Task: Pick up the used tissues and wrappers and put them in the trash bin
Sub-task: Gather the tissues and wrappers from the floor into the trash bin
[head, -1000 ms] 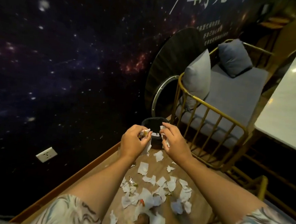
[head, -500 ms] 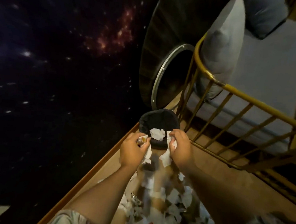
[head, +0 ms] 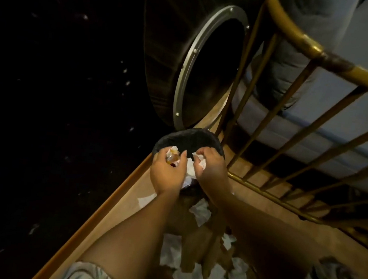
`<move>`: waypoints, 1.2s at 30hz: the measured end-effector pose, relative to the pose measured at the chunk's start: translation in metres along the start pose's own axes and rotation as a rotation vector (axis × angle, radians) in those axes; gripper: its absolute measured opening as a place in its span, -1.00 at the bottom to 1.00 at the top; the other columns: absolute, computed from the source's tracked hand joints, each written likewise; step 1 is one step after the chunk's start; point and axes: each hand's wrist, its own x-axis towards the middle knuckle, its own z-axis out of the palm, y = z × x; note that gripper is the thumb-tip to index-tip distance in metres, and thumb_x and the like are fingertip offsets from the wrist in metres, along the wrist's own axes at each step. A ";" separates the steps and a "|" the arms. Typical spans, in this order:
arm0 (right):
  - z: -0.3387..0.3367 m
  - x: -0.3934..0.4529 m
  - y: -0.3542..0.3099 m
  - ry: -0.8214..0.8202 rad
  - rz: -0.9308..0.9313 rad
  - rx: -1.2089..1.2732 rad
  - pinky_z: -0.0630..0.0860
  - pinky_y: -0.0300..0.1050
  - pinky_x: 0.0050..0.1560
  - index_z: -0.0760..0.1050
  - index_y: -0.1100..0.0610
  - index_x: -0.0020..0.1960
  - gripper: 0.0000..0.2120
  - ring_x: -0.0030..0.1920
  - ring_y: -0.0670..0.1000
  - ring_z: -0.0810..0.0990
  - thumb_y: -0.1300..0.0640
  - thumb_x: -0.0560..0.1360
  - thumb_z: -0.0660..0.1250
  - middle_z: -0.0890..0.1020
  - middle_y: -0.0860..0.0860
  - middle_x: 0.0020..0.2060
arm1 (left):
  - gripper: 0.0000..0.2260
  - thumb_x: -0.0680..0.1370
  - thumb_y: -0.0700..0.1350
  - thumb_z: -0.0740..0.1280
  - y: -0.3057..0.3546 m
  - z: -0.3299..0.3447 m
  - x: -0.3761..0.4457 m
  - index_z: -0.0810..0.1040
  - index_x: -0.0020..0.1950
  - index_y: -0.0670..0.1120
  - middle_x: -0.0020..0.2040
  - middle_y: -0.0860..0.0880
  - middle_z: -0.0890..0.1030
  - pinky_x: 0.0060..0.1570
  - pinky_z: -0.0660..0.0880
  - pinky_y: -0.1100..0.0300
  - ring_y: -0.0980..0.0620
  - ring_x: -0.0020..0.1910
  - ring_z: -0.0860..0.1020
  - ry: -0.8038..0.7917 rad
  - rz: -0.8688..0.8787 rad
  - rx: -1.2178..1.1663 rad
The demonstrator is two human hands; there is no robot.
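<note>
A small black trash bin [head: 189, 140] stands on the wooden floor by the dark wall. Both my hands hover over its mouth. My left hand [head: 167, 171] grips a crumpled tissue with an orange wrapper [head: 172, 156] in it. My right hand [head: 212, 166] pinches a white tissue [head: 200, 162], and more white paper [head: 190, 170] shows between the hands, inside or above the bin. Several torn tissue pieces [head: 200, 211] lie scattered on the floor below my forearms.
A gold metal chair frame [head: 300, 38] with a grey cushion [head: 340, 98] stands right of the bin. A dark round tabletop with a metal ring [head: 208, 63] leans against the wall behind it. A wooden baseboard [head: 104, 210] runs along the left.
I have leaned closer and both hands moved forward from above the floor litter to over the bin's mouth, still holding their tissues.
</note>
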 end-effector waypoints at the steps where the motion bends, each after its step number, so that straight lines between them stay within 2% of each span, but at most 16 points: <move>1: 0.004 0.007 0.007 0.031 -0.013 0.013 0.45 0.05 0.22 0.51 0.09 0.15 -0.78 0.13 0.03 0.52 0.05 0.54 0.32 0.58 0.03 0.08 | -0.70 0.50 0.16 0.36 -0.003 0.008 0.007 0.52 0.17 0.08 0.09 0.10 0.57 0.11 0.58 0.06 0.08 0.09 0.57 0.010 -0.012 -0.046; 3: 0.013 0.018 0.018 0.098 0.015 0.023 0.46 0.07 0.21 0.50 0.07 0.17 -0.72 0.15 0.04 0.50 -0.04 0.53 0.32 0.56 0.03 0.10 | -0.66 0.48 0.24 0.33 -0.010 0.023 0.023 0.50 0.15 0.09 0.06 0.07 0.60 0.09 0.59 -0.02 0.06 0.06 0.59 0.035 -0.043 -0.127; 5: 0.021 0.031 0.027 0.129 0.121 0.104 0.48 0.08 0.20 0.45 0.01 0.21 -0.64 0.18 0.03 0.48 -0.19 0.54 0.22 0.54 0.00 0.14 | -0.54 0.40 0.38 0.29 -0.015 0.034 0.038 0.43 0.17 0.15 0.11 0.06 0.59 0.10 0.57 -0.04 0.03 0.07 0.59 0.043 -0.107 -0.179; 7: 0.025 0.045 0.029 0.124 0.264 0.275 0.48 0.07 0.20 0.39 -0.03 0.27 -0.58 0.21 0.04 0.47 -0.27 0.55 0.11 0.52 0.00 0.19 | -0.48 0.43 0.33 0.33 -0.018 0.043 0.049 0.36 0.28 0.10 0.21 0.01 0.55 0.21 0.51 0.00 0.01 0.17 0.55 -0.008 -0.168 -0.236; 10: 0.025 0.060 0.033 0.137 0.446 0.570 0.43 -0.03 0.15 0.32 0.01 0.34 -0.64 0.17 0.02 0.47 -0.13 0.64 0.03 0.50 0.00 0.14 | -0.41 0.52 0.18 0.34 -0.024 0.051 0.054 0.24 0.46 -0.01 0.38 -0.05 0.41 0.29 0.37 0.13 0.00 0.33 0.41 -0.132 -0.200 -0.265; 12: 0.020 0.057 0.035 0.149 0.493 0.619 0.38 -0.07 0.13 0.34 0.06 0.34 -0.67 0.11 0.00 0.45 -0.03 0.66 0.01 0.47 -0.02 0.07 | -0.41 0.52 0.16 0.35 -0.026 0.050 0.050 0.25 0.47 -0.01 0.44 -0.07 0.36 0.31 0.33 0.12 -0.05 0.40 0.36 -0.187 -0.202 -0.202; 16: 0.013 0.032 0.043 0.098 0.551 0.653 0.41 0.03 0.23 0.42 0.08 0.25 -0.74 0.11 0.06 0.49 0.04 0.66 0.07 0.51 0.06 0.08 | -0.51 0.52 0.06 0.40 -0.025 0.040 0.028 0.36 0.38 -0.07 0.32 -0.10 0.50 0.31 0.42 0.05 -0.08 0.31 0.47 -0.198 -0.178 -0.078; 19: -0.004 0.002 0.041 0.019 0.589 0.696 0.47 0.05 0.18 0.47 0.10 0.15 -0.80 0.00 0.06 0.51 0.12 0.63 0.11 0.57 0.12 0.04 | -0.64 0.55 -0.04 0.37 -0.007 0.031 0.002 0.43 0.31 -0.11 0.21 -0.12 0.58 0.25 0.46 0.09 -0.09 0.20 0.54 -0.140 -0.194 -0.017; 22: -0.030 -0.032 0.035 -0.023 0.580 0.685 0.53 0.05 0.13 0.48 0.07 0.02 -0.85 -0.05 0.07 0.58 0.17 0.63 0.14 0.62 0.09 -0.09 | -0.72 0.57 -0.11 0.34 0.020 0.022 -0.036 0.49 0.26 -0.15 0.15 -0.13 0.60 0.19 0.48 0.12 -0.09 0.15 0.56 -0.111 -0.237 -0.021; 25: -0.060 -0.074 0.022 -0.029 0.527 0.666 0.54 -0.01 0.12 0.48 -0.03 -0.07 -0.82 -0.01 0.05 0.60 0.18 0.62 0.18 0.63 0.06 -0.09 | -0.77 0.56 -0.18 0.34 0.041 0.007 -0.084 0.54 0.20 -0.19 0.12 -0.14 0.62 0.14 0.45 0.16 -0.09 0.13 0.57 -0.108 -0.222 0.005; 27: -0.080 -0.102 0.013 -0.028 0.475 0.636 0.53 -0.06 0.12 0.48 -0.02 -0.07 -0.83 0.00 0.02 0.60 0.20 0.60 0.20 0.64 0.07 -0.08 | -0.80 0.55 -0.23 0.34 0.051 -0.006 -0.122 0.57 0.16 -0.21 0.09 -0.15 0.63 0.14 0.47 0.15 -0.10 0.11 0.59 -0.103 -0.210 0.018; 30: -0.112 -0.148 -0.002 -0.022 0.387 0.569 0.55 -0.05 0.03 0.50 0.05 -0.04 -0.85 -0.02 0.08 0.62 0.26 0.58 0.21 0.65 0.12 -0.08 | -0.80 0.52 -0.28 0.35 0.063 -0.031 -0.182 0.58 0.14 -0.21 0.07 -0.15 0.65 0.13 0.49 0.16 -0.09 0.09 0.60 -0.118 -0.169 0.030; 33: -0.144 -0.205 -0.017 -0.030 0.314 0.501 0.54 -0.09 -0.10 0.52 0.10 0.00 -0.88 -0.11 0.03 0.60 0.25 0.57 0.24 0.62 0.05 -0.15 | -0.78 0.52 -0.26 0.34 0.069 -0.061 -0.242 0.60 0.15 -0.15 0.10 -0.10 0.64 0.10 0.46 0.19 -0.06 0.10 0.59 -0.122 -0.155 0.098; 36: -0.168 -0.268 -0.026 -0.018 0.235 0.411 0.54 -0.10 -0.03 0.54 0.11 0.05 -0.89 -0.09 -0.02 0.58 0.22 0.56 0.28 0.60 -0.01 -0.14 | -0.76 0.51 -0.23 0.33 0.069 -0.095 -0.301 0.59 0.17 -0.11 0.14 -0.09 0.62 0.17 0.49 0.12 -0.08 0.14 0.57 -0.119 -0.138 0.132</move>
